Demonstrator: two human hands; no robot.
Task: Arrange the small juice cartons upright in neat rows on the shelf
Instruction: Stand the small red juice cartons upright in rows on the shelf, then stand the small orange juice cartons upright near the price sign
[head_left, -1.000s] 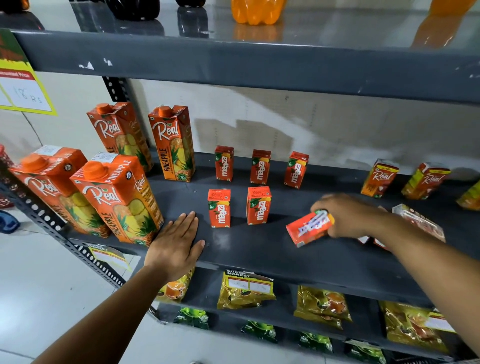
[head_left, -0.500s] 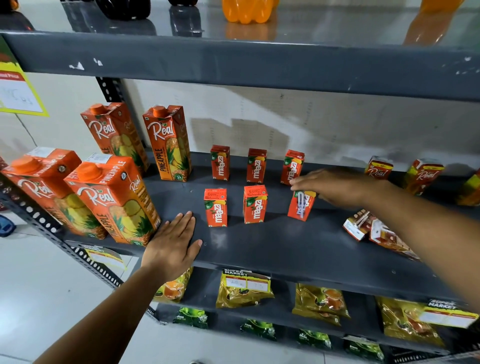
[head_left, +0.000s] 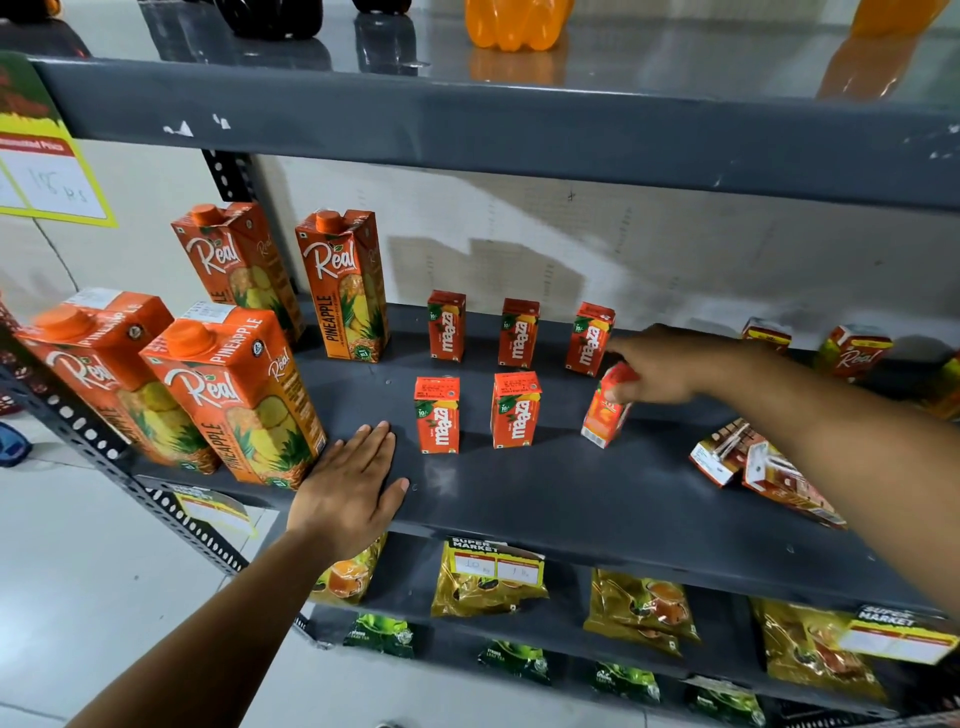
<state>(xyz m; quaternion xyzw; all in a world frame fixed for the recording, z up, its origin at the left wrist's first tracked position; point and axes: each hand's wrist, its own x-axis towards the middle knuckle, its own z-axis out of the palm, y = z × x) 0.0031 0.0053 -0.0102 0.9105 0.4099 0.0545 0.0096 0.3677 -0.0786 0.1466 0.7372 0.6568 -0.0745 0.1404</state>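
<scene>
The right hand (head_left: 657, 366) pinches the top of a small red cardboard juice carton (head_left: 605, 410), tilted. Stand it square, level with the near row's two cartons. The left hand (head_left: 353, 488) lies flat, fingers together, on the grey metal shelf (head_left: 571, 499).

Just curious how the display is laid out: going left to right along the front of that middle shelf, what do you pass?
Two big pineapple cartons → left hand flat on the shelf → two upright small cartons → tilted small carton in the right hand → small cartons lying down.

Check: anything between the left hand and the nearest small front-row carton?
Nothing: in the head view, bare shelf separates left hand from that carton.
</scene>
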